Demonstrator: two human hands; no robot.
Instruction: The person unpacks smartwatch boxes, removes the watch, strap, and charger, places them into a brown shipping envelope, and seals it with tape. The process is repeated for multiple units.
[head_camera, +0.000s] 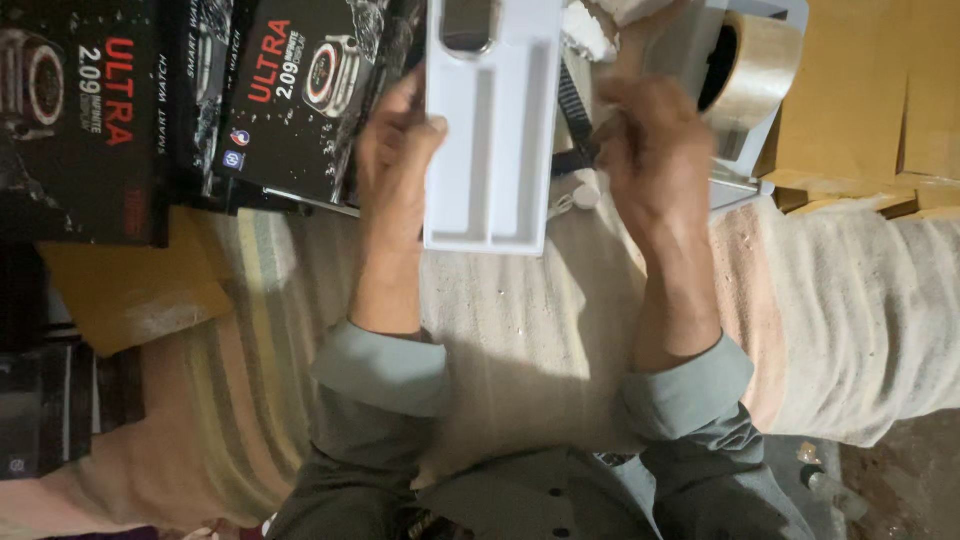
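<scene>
We have the white moulded tray (492, 140) up in front of us, long side running away, and our left hand (398, 150) is clamped on its left edge, thumb pressed over the rim and fingers curled behind, so that grip is pinching the tray itself. A watch body (468, 25) sits in the pocket at the far end, and the two long slots below it show empty. Our right hand (652, 150) hovers just right of the tray, fingers bunched around a dark strap (576, 110); how tightly that grip is closed we cannot tell from here. To do this well, we judge the tray wants holding level and steady so the watch body stays seated, with the strap lined up along a slot before pressing. Underneath lies the striped cloth (520, 330); black printed boxes (290, 95) sit to the left, a roll of clear tape (752, 70) to the right.
</scene>
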